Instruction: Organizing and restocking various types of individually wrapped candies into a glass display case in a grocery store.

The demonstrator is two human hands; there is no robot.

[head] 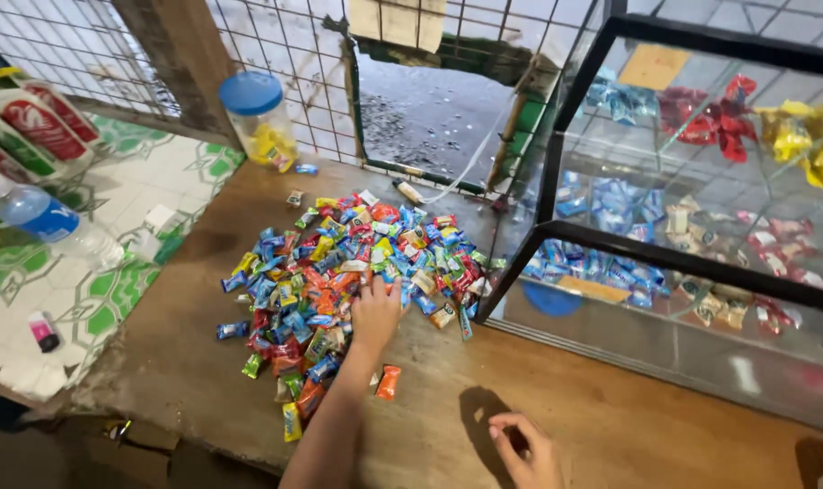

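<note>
Resting on the counter (203, 380) nearest the camera, the right hand (526, 450) lies loosely curled, grasping nothing. Farther out, the left hand (375, 312) presses flat, fingers spread, on the candy pile (339, 272). Beyond stand a jar (257, 118) and glass case (701, 226).

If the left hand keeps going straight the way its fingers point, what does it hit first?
The left hand already has its fingertips at the edge of the candy pile; going straight on, it would likely push into those wrapped sweets first.
</note>
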